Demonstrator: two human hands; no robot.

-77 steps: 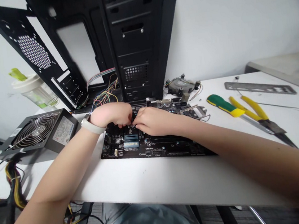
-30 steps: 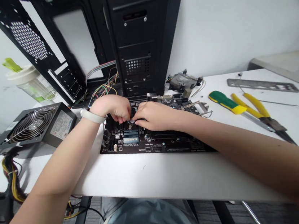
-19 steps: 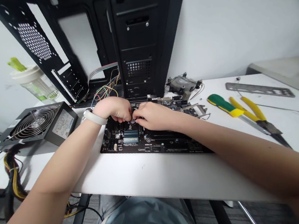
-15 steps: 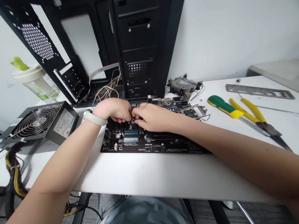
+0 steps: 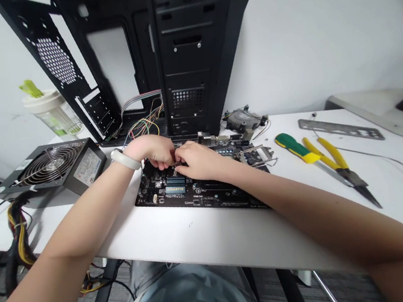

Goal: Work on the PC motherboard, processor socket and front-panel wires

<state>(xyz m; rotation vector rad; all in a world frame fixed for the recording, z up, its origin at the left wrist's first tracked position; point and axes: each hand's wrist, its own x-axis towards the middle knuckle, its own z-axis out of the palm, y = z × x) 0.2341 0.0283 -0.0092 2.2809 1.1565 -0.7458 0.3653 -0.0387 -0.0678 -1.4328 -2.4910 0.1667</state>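
A black motherboard (image 5: 225,198) lies flat on the white table, its blue heatsink (image 5: 175,185) marked GIGABYTE near the front left. Over the board's left half, my left hand (image 5: 155,150) has its fingers curled in and pointing down at the surface. My right hand (image 5: 197,159) meets it from the right, thumb and fingers pinched together just behind the heatsink. The fingertips of both hands nearly touch. Whatever lies between them is too small and covered to make out. A white band circles my left wrist.
Behind the board stands an open black computer case (image 5: 191,64) with loose coloured wires. A power supply (image 5: 86,167) sits left, near a lidded cup (image 5: 51,110). Rightward lie a cooler (image 5: 243,119), a green-yellow screwdriver (image 5: 294,147), pliers (image 5: 341,168) and a metal I/O plate (image 5: 342,129).
My right hand has shifted slightly left, closer to my left hand, and its thumb now covers the round part seen before between the hands. The view has tilted a little.
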